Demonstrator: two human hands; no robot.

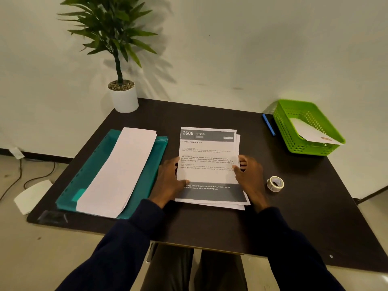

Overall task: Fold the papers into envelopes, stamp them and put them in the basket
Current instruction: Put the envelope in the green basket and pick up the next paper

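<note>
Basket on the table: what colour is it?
The basket is bright green; the head view shows it.

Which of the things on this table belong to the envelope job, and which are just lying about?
Job: printed papers, held by the left hand and right hand; white sheets on the teal folder; green basket, an envelope already inside; tape roll, probably.
Lying about: potted plant; blue pen, it seems.
</note>
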